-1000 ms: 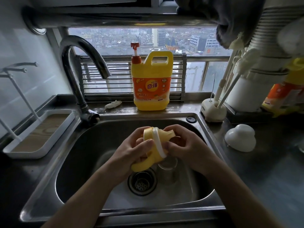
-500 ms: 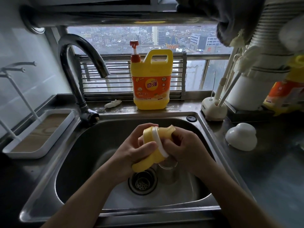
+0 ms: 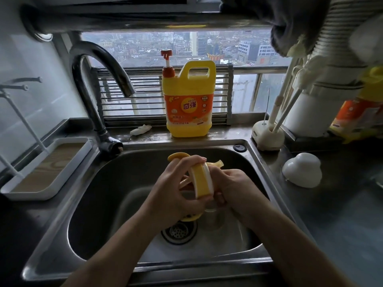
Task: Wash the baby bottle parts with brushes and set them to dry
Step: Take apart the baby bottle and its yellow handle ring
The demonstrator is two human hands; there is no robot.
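Over the steel sink [image 3: 99, 204], my left hand [image 3: 176, 195] grips a yellow bottle collar with handles and a white ring [image 3: 202, 181]. My right hand [image 3: 234, 189] holds the same piece from the right, fingers curled round its lower edge. A clear bottle body [image 3: 213, 220] stands in the basin just below my hands, beside the drain [image 3: 179, 230]. The white bottle cap [image 3: 301, 172] lies on the counter to the right. White brushes stand in a holder [image 3: 269, 135] at the sink's back right corner.
A yellow dish soap jug [image 3: 189, 104] stands on the ledge behind the sink. The curved tap [image 3: 97, 79] arches in from the back left. A white drying rack with a tray [image 3: 45, 166] sits on the left counter. A small white scrap [image 3: 141, 129] lies on the ledge.
The yellow collar has been turned between my hands, so one handle now points up and back and its white ring faces right. Both hands have kept their hold.
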